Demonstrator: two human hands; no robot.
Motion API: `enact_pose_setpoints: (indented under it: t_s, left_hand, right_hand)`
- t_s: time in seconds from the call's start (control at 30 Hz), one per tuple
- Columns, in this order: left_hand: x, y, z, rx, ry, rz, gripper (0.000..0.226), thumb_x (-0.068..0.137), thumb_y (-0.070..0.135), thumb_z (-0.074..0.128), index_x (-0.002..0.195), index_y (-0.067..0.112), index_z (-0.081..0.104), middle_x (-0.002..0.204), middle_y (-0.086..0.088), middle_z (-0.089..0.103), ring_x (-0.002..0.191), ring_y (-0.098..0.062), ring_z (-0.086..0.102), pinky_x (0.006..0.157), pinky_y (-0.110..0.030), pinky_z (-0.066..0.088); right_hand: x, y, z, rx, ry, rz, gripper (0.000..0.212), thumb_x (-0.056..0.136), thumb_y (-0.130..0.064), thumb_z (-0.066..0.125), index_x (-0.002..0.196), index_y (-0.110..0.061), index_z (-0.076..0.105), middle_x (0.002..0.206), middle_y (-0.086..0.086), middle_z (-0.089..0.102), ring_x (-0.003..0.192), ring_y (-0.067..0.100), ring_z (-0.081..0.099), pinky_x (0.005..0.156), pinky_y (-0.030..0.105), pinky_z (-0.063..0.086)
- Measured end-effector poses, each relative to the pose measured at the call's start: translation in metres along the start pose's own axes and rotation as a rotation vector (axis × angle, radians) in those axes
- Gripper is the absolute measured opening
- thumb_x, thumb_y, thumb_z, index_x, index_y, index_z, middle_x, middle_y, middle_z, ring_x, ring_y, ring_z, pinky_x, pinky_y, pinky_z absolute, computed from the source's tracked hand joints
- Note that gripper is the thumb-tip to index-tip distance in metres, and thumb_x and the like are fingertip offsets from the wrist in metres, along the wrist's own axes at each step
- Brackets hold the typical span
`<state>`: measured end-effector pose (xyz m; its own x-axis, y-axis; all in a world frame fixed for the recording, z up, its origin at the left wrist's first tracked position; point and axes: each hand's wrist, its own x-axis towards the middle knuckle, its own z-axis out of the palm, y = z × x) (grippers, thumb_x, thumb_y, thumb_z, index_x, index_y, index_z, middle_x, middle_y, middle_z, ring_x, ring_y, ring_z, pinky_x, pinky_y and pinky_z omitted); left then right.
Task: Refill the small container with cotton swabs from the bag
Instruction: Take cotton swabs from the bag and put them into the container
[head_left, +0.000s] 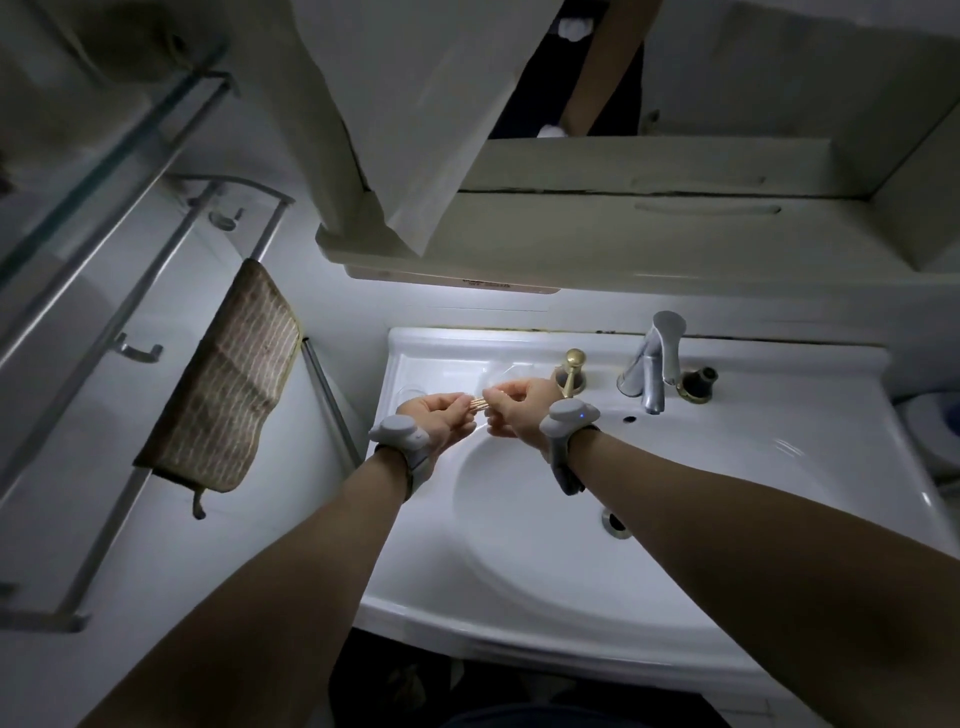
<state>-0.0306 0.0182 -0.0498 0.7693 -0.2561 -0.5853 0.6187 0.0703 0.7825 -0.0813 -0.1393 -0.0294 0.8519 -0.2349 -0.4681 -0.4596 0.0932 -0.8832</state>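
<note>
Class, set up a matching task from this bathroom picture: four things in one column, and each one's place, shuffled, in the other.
Things:
1. bundle of wooden-stemmed cotton swabs
2. striped brown towel
3. chrome faucet
4. small brass knob

Places:
A. draped over the wall rail
B. just left of the faucet
C. pinched between both hands
D. back rim of the white sink

Pairs: 1-C, 2-A, 3-D, 4-B

You have one view only, from the camera on your head. It looks forward and steeply down over the sink (597, 519), near enough that both forearms run in from the bottom edge. The wide lens bends the edges, taking in the towel (228, 374) at left and the cabinet (597, 244) above.
</note>
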Motion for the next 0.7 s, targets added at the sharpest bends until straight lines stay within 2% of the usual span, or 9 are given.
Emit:
enact_pose_setpoints:
  t_s: [0.1,0.2,0.3,0.4,0.47,0.53,0.6,0.7]
  left_hand:
    - [0.004,-0.004,-0.007,-0.008,0.015,-0.003,0.018,0.09,0.014,0.071,0.099,-0.001,0.07,0.073,-0.009,0.071,0.066,-0.014,0.069,0.066,-0.019,0.057]
    - [0.006,-0.006,-0.011,-0.007,0.007,-0.002,0.018,0.092,0.014,0.068,0.101,-0.002,0.069,0.073,-0.008,0.07,0.066,-0.013,0.068,0.067,-0.019,0.057]
    - [0.006,-0.001,-0.018,0.107,-0.016,0.026,0.017,0.092,0.015,0.068,0.1,-0.001,0.068,0.077,-0.01,0.07,0.067,-0.013,0.07,0.068,-0.02,0.057]
    - [0.006,0.009,-0.024,0.318,-0.038,0.082,0.014,0.093,0.015,0.067,0.098,0.002,0.067,0.083,-0.012,0.07,0.068,-0.018,0.068,0.065,-0.025,0.057]
    - [0.008,0.015,-0.03,0.456,0.006,0.159,0.007,0.093,0.01,0.064,0.095,0.006,0.068,0.083,-0.012,0.069,0.07,-0.023,0.063,0.064,-0.031,0.055]
    - [0.013,0.02,-0.042,0.717,0.086,0.276,0.013,0.092,0.006,0.06,0.097,0.013,0.07,0.09,-0.009,0.071,0.077,-0.022,0.064,0.073,-0.032,0.055]
    - [0.015,0.025,-0.055,0.984,0.117,0.327,0.02,0.09,0.007,0.062,0.103,0.019,0.071,0.101,-0.003,0.071,0.087,-0.018,0.065,0.079,-0.025,0.05]
    - [0.02,0.028,-0.072,1.199,0.015,0.273,0.035,0.086,0.019,0.073,0.119,0.023,0.064,0.123,-0.003,0.061,0.103,-0.019,0.059,0.089,-0.025,0.045]
  right_hand:
    - [0.001,0.001,0.006,-0.013,-0.047,0.054,0.019,0.098,-0.019,0.063,0.106,-0.002,0.067,0.072,0.012,0.07,0.061,0.016,0.067,0.066,0.034,0.062]
    - [0.002,-0.003,0.012,-0.049,-0.065,0.043,0.016,0.099,-0.016,0.061,0.097,-0.003,0.068,0.066,0.008,0.068,0.056,0.012,0.065,0.059,0.027,0.059]
    - [0.007,-0.003,0.016,-0.127,-0.079,0.025,0.019,0.099,-0.014,0.059,0.091,0.0,0.07,0.066,0.01,0.066,0.058,0.016,0.062,0.063,0.031,0.061]
    - [0.012,-0.003,0.02,-0.277,-0.028,-0.028,0.02,0.096,-0.016,0.059,0.083,-0.007,0.073,0.065,0.007,0.069,0.057,0.017,0.065,0.065,0.034,0.063]
    - [0.013,-0.002,0.024,-0.406,0.009,-0.077,0.021,0.095,-0.018,0.06,0.08,-0.014,0.074,0.065,0.005,0.072,0.058,0.018,0.07,0.066,0.033,0.063]
    - [0.014,-0.002,0.025,-0.503,0.013,-0.109,0.021,0.094,-0.02,0.06,0.08,-0.015,0.075,0.067,0.005,0.073,0.063,0.021,0.073,0.07,0.035,0.063]
    - [0.014,-0.002,0.025,-0.561,0.005,-0.119,0.021,0.095,-0.02,0.059,0.083,-0.013,0.075,0.069,0.007,0.074,0.067,0.023,0.073,0.073,0.038,0.063]
    - [0.013,-0.003,0.026,-0.641,-0.001,-0.133,0.021,0.096,-0.021,0.059,0.088,-0.013,0.076,0.074,0.007,0.075,0.07,0.023,0.074,0.075,0.038,0.062]
